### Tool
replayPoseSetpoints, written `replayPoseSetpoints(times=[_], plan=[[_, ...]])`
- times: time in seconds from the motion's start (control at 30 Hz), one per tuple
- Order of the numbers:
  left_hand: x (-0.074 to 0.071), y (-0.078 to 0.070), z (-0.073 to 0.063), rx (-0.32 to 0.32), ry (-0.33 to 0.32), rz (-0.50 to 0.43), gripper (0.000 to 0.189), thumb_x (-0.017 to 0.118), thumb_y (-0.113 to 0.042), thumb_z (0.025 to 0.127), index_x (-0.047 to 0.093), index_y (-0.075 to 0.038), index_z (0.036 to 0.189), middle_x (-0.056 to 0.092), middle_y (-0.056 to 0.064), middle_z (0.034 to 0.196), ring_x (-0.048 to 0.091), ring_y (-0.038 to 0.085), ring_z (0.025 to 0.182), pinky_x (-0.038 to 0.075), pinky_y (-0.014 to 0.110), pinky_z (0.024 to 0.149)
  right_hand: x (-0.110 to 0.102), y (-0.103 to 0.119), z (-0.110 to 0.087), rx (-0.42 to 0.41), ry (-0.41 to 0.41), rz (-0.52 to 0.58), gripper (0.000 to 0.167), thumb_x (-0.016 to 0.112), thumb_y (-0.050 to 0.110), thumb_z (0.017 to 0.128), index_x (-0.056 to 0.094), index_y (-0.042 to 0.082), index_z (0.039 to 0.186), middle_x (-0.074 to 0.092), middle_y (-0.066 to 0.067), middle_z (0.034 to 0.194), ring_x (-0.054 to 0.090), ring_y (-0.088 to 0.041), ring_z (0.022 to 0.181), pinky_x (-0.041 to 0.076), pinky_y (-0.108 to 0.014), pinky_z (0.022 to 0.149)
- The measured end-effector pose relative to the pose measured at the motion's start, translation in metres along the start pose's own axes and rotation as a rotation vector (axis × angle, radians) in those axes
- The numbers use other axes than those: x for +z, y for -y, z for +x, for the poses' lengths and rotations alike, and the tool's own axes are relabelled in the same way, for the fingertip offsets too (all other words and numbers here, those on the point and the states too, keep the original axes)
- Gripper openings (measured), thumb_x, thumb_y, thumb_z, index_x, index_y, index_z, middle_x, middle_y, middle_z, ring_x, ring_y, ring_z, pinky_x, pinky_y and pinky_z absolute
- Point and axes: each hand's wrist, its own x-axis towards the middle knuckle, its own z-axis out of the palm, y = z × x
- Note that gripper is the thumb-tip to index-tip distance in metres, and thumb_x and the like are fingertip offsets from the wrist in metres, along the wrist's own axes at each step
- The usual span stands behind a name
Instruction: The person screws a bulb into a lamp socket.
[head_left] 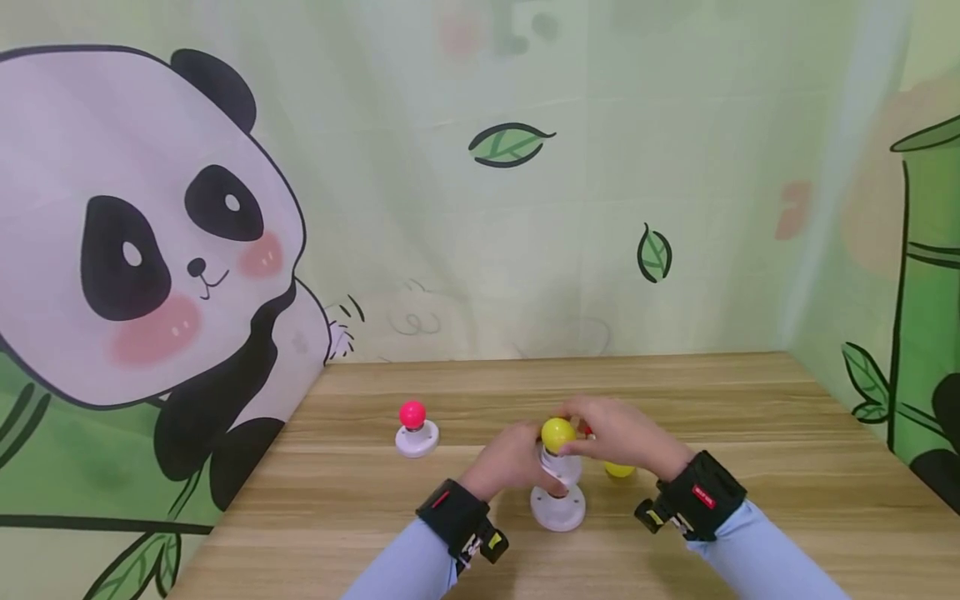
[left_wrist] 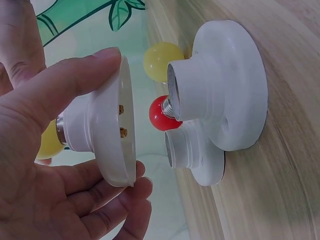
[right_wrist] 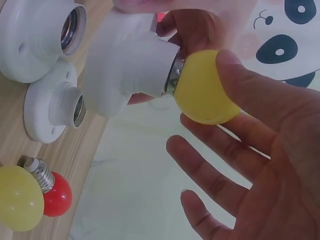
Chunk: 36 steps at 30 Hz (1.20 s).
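Note:
My left hand (head_left: 512,457) grips a white lamp holder (left_wrist: 112,120) by its round base, lifted above the table. A yellow bulb (right_wrist: 205,89) stands in that holder's socket, part of its metal screw cap showing at the rim. My right hand (head_left: 618,431) pinches this bulb between thumb and fingers; the other fingers are spread apart. Below the hands, a white lamp holder (head_left: 557,510) with an empty socket rests on the table. Behind it stands another empty lamp holder (left_wrist: 205,155), hidden by the hands in the head view.
A loose yellow bulb (head_left: 619,470) and a loose red bulb (right_wrist: 58,194) lie on the wooden table (head_left: 300,508) by the right hand. Further left stands a lamp holder (head_left: 417,442) carrying a red bulb (head_left: 412,414). A panda-printed cloth (head_left: 420,208) hangs behind the table.

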Motion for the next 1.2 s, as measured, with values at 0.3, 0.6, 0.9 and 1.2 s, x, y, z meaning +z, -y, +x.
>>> replayPoseSetpoints(times=[0.3, 0.6, 0.9, 1.2], plan=[[0.0018, -0.0002, 0.0008, -0.014, 0.003, -0.011, 0.070, 0.092, -0.030, 0.059, 0.062, -0.014, 0.120, 0.068, -0.003, 0.106, 0.061, 0.011, 0.089, 0.050, 0.027, 0.077, -0.0016, -0.0060, -0.0036, -0.095, 0.013, 0.001, 0.047, 0.073, 0.028, 0.084, 0.062, 0.014, 0.127, 0.065, -0.003, 0.120, 0.059, -0.009, 0.086, 0.051, -0.028, 0.076], [0.0030, 0.0006, 0.0015, -0.023, 0.006, -0.021, 0.074, 0.092, -0.029, 0.059, 0.060, -0.016, 0.124, 0.067, -0.003, 0.111, 0.061, 0.012, 0.094, 0.051, 0.030, 0.080, -0.0014, -0.0082, -0.0044, -0.128, 0.023, 0.007, 0.047, 0.072, 0.021, 0.085, 0.060, 0.018, 0.130, 0.064, -0.004, 0.126, 0.061, -0.007, 0.084, 0.051, -0.028, 0.075], [0.0025, 0.0007, 0.0010, -0.030, 0.017, -0.021, 0.074, 0.092, -0.028, 0.059, 0.059, -0.016, 0.125, 0.067, -0.002, 0.114, 0.062, 0.012, 0.095, 0.051, 0.030, 0.082, 0.0017, -0.0089, -0.0031, -0.135, -0.011, -0.030, 0.048, 0.074, 0.025, 0.083, 0.062, 0.019, 0.129, 0.065, -0.002, 0.126, 0.064, -0.017, 0.104, 0.051, -0.039, 0.087], [0.0024, -0.0001, 0.0012, -0.025, 0.021, -0.006, 0.070, 0.092, -0.028, 0.060, 0.061, -0.015, 0.121, 0.067, -0.003, 0.112, 0.061, 0.012, 0.094, 0.050, 0.029, 0.082, 0.0014, -0.0072, -0.0014, -0.069, -0.001, -0.063, 0.048, 0.076, 0.032, 0.080, 0.064, 0.023, 0.126, 0.066, 0.002, 0.125, 0.062, -0.020, 0.112, 0.040, -0.046, 0.089]])
